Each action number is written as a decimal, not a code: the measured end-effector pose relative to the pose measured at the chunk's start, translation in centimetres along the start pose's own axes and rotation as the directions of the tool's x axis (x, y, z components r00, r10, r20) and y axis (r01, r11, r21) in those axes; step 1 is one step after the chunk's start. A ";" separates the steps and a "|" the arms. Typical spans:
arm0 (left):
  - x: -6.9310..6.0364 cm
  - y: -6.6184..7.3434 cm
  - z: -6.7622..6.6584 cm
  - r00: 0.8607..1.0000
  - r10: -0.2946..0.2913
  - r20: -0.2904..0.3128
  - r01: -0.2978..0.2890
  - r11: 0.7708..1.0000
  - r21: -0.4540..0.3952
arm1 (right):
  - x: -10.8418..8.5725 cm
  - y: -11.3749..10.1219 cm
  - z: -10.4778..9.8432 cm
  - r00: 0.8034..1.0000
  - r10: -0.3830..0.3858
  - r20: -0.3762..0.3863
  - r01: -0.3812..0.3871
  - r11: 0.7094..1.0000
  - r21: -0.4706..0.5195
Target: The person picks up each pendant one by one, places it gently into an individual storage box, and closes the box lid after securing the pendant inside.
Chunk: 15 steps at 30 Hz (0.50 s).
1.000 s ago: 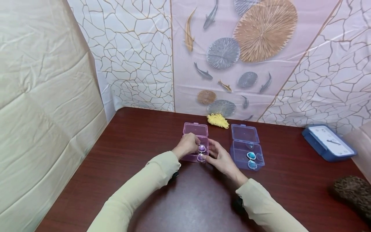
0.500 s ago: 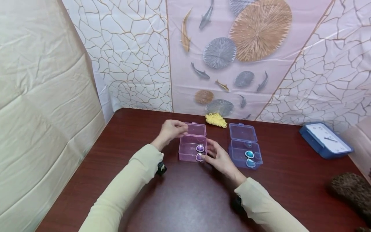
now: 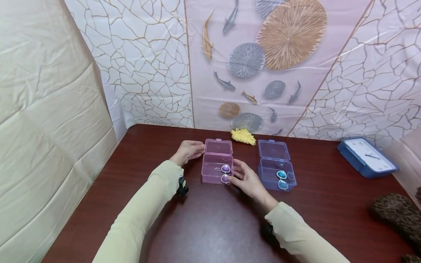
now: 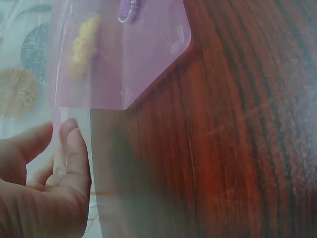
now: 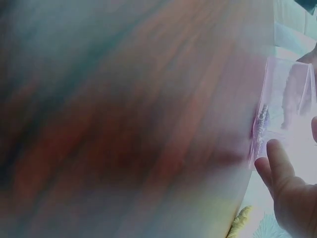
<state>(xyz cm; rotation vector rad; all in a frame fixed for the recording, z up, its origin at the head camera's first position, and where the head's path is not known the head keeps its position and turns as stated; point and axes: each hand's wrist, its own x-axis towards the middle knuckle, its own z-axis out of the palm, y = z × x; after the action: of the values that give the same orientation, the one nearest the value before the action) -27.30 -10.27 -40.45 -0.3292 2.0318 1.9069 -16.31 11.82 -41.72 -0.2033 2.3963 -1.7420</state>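
Note:
A clear pink plastic box [image 3: 210,179] stands on the table with its lid [image 3: 218,147] folded back. Two purple heart-shaped gems with pearly rims, one a purple gem [image 3: 225,168], sit at the box's right side. My left hand [image 3: 188,151] pinches the lid's left edge between thumb and fingertips, as the left wrist view shows. With my right hand [image 3: 250,182] I hold the box by its right side, thumb at the front corner and fingers along the side wall. Beside it stands an open blue plastic box [image 3: 268,182] containing blue gems, among them a blue gem [image 3: 281,175].
A bundle of yellow yarn [image 3: 243,136] lies behind the boxes. A blue-framed clock [image 3: 368,155] rests at the right rear, and a brown fuzzy object [image 3: 394,215] at the right edge. Patterned cloth [image 3: 158,73] hangs behind the table [image 3: 204,226].
My left hand has come out of the pink box and moved left and back, then down to its lid's left edge. The right hand stays at the box's right side.

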 end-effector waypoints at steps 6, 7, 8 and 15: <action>-0.3 0.1 0.4 0.995 0.101 0.005 -0.101 0.995 0.019 | 0.0 0.2 0.3 1.000 -0.005 -0.008 0.006 0.999 0.052; -0.5 0.1 0.4 0.990 0.138 0.005 -0.138 0.990 0.025 | 0.0 0.2 0.3 1.000 -0.007 -0.007 0.007 0.998 0.060; -0.7 0.1 0.4 0.984 0.178 0.006 -0.178 0.984 0.027 | 0.0 0.3 0.3 1.000 -0.008 -0.009 0.008 0.998 0.064; -3.6 -1.0 0.0 0.859 0.511 0.006 -0.477 0.799 0.367 | 0.0 0.5 0.1 1.000 -0.020 -0.006 0.020 0.993 0.113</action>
<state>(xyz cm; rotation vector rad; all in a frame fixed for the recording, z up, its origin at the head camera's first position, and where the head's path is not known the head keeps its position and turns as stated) -23.60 -10.53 -39.93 0.2418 2.6737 1.7412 -16.29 11.84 -42.20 -0.2088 2.2974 -1.8829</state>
